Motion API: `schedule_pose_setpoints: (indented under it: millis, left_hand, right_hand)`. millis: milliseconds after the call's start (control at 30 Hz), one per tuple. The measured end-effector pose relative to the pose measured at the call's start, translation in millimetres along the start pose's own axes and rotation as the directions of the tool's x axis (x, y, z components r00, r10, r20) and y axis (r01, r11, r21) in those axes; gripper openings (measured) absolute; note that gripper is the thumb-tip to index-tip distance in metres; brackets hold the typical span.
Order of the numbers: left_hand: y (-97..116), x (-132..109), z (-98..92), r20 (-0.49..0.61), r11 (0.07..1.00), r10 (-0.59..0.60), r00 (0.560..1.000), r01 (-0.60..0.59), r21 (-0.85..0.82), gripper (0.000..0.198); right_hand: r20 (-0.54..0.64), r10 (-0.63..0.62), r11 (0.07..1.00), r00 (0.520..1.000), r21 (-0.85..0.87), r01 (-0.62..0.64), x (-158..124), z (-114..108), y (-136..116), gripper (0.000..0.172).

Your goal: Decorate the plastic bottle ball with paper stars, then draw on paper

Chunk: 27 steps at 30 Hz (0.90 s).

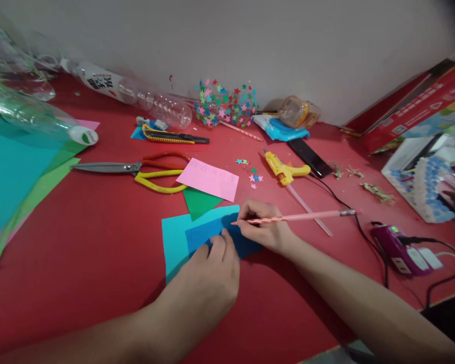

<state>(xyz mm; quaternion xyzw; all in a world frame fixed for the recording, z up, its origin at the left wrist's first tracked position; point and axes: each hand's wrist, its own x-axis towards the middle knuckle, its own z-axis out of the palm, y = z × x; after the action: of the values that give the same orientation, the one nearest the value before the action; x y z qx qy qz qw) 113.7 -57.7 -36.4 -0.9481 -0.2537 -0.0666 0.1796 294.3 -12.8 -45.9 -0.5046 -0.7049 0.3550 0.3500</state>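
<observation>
A pink pencil (299, 217) is pinched in my right hand (265, 225), its tip over the dark blue paper (202, 233). That paper lies on a light blue sheet (174, 242). My left hand (208, 278) rests on both papers with its fingers bent and close together; nothing shows in its grip. Just beyond, a pink paper (208, 179) with faint pencil marks overlaps a green piece (199, 202) and the handles of large scissors (131, 168). Small star cutouts (254, 178) lie behind my right hand, near a yellow glue gun (286, 169).
Plastic bottles (136, 93) and a star-covered clear container (225, 103) stand or lie along the wall. A yellow cutter (174, 135) is behind the scissors. Coloured sheets (11, 172) lie left. A phone (310, 157), purple power adapter (400, 250) and cables are right.
</observation>
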Motion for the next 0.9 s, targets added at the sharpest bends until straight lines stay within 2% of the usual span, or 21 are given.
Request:
schedule_pose_setpoints:
  millis: [300, 600, 900]
  left_hand:
    - [0.0, 0.0, 2.1, -0.018, 1.0, 0.009, 1.0, -0.009, -0.007, 0.043]
    - [0.3, 0.1, 2.4, -0.049, 1.0, 0.001, 0.999, -0.001, -0.009, 0.042]
    - [-0.3, 1.8, 1.0, -0.028, 1.0, -0.004, 1.0, 0.004, 0.0, 0.042]
  right_hand:
    - [0.038, -0.001, 1.0, 0.999, 0.017, 0.0, 0.7, -0.6, 2.0, 0.013]
    - [-0.059, 0.026, 0.998, 0.998, -0.055, -0.03, 3.1, 3.9, -1.7, 0.012]
    - [-0.086, 0.023, 0.996, 0.996, -0.08, -0.03, 3.7, 4.5, -3.0, 0.012]
